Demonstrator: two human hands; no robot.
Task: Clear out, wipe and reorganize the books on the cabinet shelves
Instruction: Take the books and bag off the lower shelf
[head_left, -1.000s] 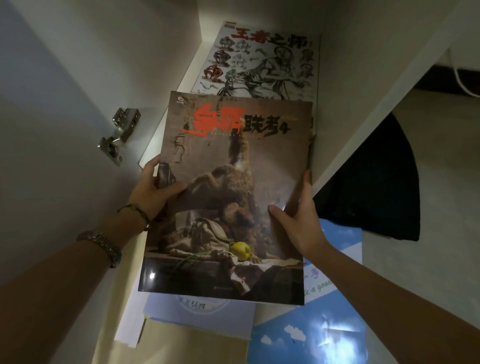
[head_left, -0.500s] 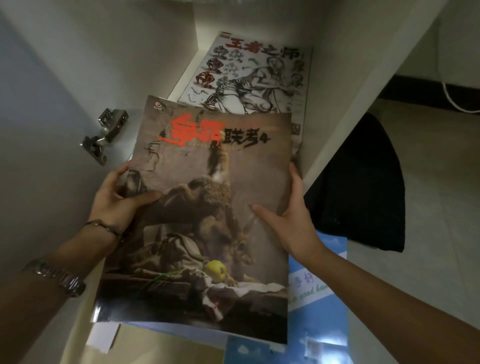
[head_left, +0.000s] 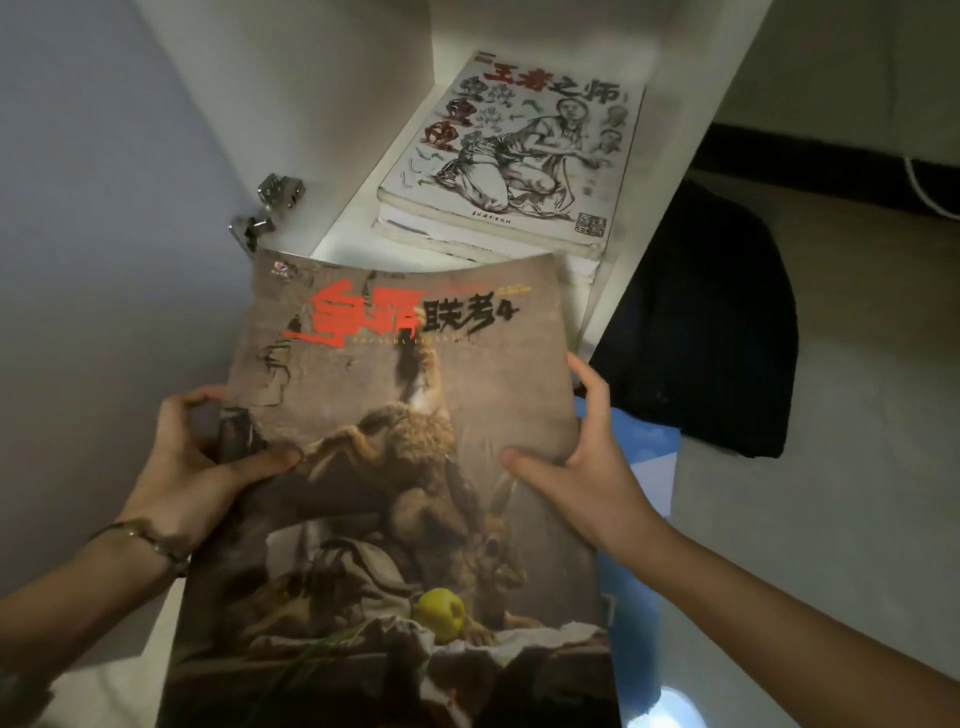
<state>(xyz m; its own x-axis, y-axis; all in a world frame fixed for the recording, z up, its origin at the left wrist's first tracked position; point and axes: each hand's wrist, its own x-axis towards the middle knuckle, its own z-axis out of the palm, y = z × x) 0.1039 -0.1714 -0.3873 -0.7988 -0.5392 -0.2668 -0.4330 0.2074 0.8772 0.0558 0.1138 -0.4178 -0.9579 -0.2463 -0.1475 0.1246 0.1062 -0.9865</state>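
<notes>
Both hands hold a brown book (head_left: 415, 467) by its side edges: left hand (head_left: 202, 467) and right hand (head_left: 597, 467) each grip it, near the shelf's (head_left: 353, 228) front edge.

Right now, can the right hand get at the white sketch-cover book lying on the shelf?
Probably not yet: the right hand grips the brown still-life book, which spans the space before the white sketch-cover book.

Held book (head_left: 405, 467) lies before shelf's stacked books (head_left: 514, 166).
</notes>
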